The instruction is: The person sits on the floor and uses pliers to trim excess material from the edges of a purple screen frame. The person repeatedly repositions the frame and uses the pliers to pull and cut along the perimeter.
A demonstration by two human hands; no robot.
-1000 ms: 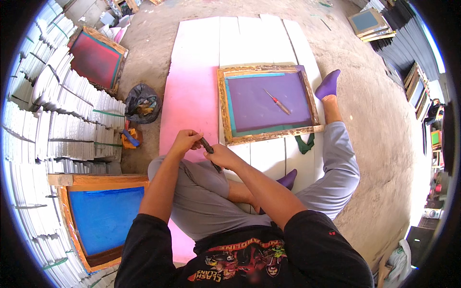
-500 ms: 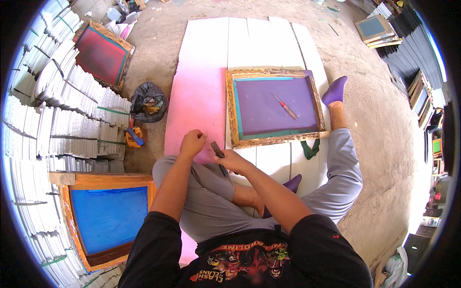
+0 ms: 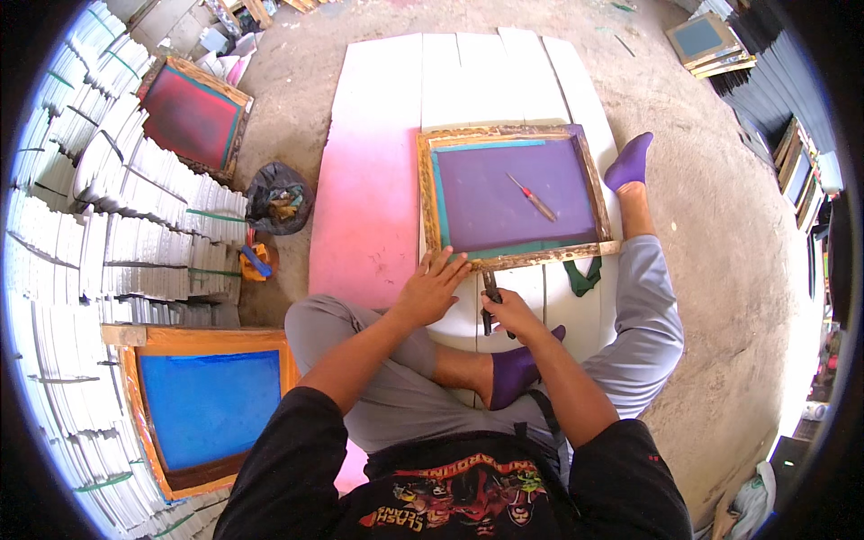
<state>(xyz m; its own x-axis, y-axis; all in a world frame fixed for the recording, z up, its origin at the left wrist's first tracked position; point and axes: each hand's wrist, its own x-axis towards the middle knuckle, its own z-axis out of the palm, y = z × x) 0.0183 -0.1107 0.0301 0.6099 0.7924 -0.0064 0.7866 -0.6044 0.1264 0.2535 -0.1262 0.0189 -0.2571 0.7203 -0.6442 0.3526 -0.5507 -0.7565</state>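
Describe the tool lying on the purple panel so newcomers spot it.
On the pale boards lies a wooden frame with a purple panel. The slim tool lies on it; its reddish handle sets it apart from the dark tool in the right hand.

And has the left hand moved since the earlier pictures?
Yes. The left hand has gone rightward, from over the pink panel to the near-left corner of the wooden frame with the purple screen.
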